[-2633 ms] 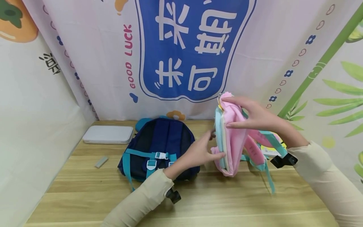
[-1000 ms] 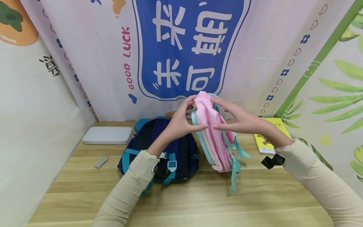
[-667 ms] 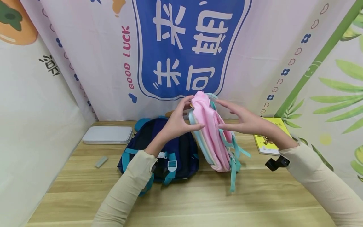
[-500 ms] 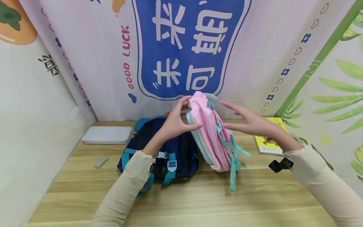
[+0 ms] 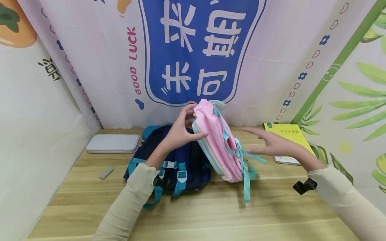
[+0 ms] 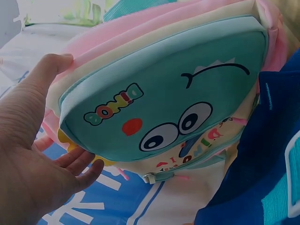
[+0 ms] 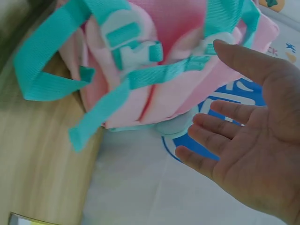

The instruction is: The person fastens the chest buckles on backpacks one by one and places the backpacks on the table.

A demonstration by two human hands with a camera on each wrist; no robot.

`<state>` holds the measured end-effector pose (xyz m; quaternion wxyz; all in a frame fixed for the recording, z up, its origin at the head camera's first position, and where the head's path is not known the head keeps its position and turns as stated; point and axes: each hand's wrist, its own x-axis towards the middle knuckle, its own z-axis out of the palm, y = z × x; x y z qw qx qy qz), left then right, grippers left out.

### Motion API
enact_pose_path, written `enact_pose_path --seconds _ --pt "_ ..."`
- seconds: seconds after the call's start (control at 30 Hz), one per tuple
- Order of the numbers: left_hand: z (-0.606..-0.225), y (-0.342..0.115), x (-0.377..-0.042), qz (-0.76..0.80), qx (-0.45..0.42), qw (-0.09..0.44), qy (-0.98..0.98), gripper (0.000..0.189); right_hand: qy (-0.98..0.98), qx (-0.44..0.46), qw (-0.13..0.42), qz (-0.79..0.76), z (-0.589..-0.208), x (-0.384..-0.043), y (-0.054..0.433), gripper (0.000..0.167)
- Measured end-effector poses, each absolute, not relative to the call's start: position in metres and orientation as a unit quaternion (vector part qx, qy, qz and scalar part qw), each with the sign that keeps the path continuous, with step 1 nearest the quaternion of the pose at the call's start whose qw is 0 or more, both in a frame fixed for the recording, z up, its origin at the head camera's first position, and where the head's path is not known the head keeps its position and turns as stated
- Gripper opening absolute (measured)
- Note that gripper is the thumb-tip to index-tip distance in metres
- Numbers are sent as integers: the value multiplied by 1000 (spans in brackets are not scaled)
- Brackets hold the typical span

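Observation:
A pink backpack (image 5: pixel 217 140) with a pale blue front pocket stands on the table, tilted to the left toward a navy backpack (image 5: pixel 191 164). My left hand (image 5: pixel 176 134) holds its upper part, thumb at the side edge and curled fingers against the front. The left wrist view shows the pocket's cartoon face (image 6: pixel 178 126) and the thumb on the pink and cream edge. My right hand (image 5: pixel 278 144) is held out with fingers spread, just right of the backpack's teal straps (image 5: pixel 242 157). In the right wrist view that palm (image 7: pixel 267 145) holds nothing.
At the left of the table (image 5: pixel 211 214) lie a white flat case (image 5: pixel 113 143) and a small grey-green block (image 5: pixel 106 172). Behind my right hand lies a yellow book (image 5: pixel 286 130). A printed curtain (image 5: pixel 114 83) hangs at the table's back edge.
The pink backpack has come left and now leans toward the navy one, with my left hand following at its top. My right hand has let go and moved right and lower.

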<state>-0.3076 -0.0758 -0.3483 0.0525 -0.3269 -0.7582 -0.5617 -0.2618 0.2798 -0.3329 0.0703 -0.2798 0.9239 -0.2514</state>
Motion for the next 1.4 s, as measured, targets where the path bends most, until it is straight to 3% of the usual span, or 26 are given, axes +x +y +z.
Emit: enact_pose_path --seconds 0.2,0.63,1.07,1.4 --pt "-352 -79 -306 -556 -330 55 -761 93 914 -270 116 -280 -359 -258 282 91" --pt "-358 -85 -303 -530 -318 28 -785 93 909 -266 135 -291 -405 -253 288 109" --pt "-366 -82 -300 -508 -320 -5 -800 86 912 -254 144 -288 -413 -247 301 112" --pt "-378 -69 -292 -495 -323 -21 -807 91 923 -229 142 -273 -414 -246 318 117"
